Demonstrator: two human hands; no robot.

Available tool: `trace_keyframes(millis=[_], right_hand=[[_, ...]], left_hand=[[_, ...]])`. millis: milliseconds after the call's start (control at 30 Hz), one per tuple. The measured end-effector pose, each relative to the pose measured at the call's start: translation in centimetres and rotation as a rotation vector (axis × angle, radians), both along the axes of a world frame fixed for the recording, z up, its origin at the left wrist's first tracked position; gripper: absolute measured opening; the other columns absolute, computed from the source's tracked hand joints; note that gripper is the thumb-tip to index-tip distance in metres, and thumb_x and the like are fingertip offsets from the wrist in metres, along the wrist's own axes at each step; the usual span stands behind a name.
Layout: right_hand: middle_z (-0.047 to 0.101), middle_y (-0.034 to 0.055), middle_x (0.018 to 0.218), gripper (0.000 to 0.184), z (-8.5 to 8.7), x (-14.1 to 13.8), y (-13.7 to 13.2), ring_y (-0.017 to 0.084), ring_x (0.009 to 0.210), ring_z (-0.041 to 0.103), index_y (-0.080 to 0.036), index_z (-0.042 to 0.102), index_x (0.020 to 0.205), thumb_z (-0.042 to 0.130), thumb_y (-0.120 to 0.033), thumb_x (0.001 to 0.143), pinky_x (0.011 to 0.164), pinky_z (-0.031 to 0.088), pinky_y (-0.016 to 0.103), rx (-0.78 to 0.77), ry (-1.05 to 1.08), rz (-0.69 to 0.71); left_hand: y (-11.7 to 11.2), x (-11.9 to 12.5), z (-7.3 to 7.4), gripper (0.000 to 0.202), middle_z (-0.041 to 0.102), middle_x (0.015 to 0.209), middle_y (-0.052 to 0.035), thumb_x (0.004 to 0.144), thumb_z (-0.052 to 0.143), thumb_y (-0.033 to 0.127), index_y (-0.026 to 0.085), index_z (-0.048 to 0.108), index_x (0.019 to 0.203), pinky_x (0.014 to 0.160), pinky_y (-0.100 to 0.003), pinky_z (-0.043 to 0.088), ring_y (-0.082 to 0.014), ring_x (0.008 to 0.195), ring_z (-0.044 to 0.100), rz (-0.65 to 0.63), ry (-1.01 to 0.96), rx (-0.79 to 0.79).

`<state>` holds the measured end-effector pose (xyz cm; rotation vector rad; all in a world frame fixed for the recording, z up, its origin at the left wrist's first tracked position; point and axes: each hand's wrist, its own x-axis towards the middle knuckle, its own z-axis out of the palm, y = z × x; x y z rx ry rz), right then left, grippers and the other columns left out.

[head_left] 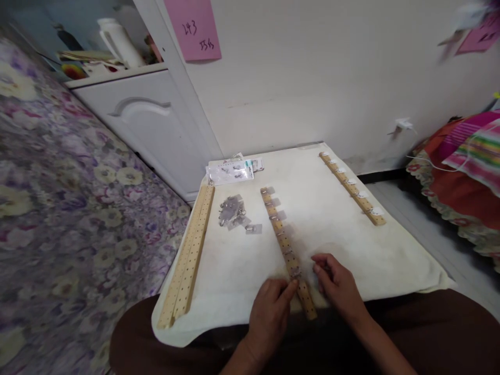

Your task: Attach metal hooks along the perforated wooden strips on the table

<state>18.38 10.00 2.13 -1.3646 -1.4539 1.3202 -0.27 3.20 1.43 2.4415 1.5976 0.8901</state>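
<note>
A wooden strip with rows of holes (282,233) lies slanted across the middle of the white cloth-covered table (351,250), with small metal hooks fixed along it. My left hand (269,312) pinches at the strip near its lower end, fingertips on a small metal hook (296,274). My right hand (338,285) rests just right of the strip, fingers curled together over something I cannot make out. A heap of loose metal hooks (234,212) sits left of the strip.
Two stacked perforated wooden strips (189,260) lie along the table's left edge. Another strip with white pieces (351,188) lies at the far right. Hook packets (232,171) sit at the back. A flowered bedcover (70,198) is left, a white cabinet (148,120) behind.
</note>
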Motion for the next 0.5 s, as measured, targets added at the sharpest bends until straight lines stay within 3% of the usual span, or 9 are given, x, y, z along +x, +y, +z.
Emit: trace_keyframes(millis=[500], right_hand=[[0.057,-0.002,0.067,0.03,0.25,-0.24,0.15,0.013,0.05,0.052,-0.02,0.053,0.101,0.048,-0.044,0.086,0.05,0.044,0.026,0.008,-0.044,0.006]], left_hand=[[0.26,0.3,0.18,0.034,0.058,0.085,-0.0044,0.089,0.04,0.013,0.023,0.056,0.118,0.067,-0.03,0.047,-0.0168,0.077,0.051,0.045,0.047,-0.004]])
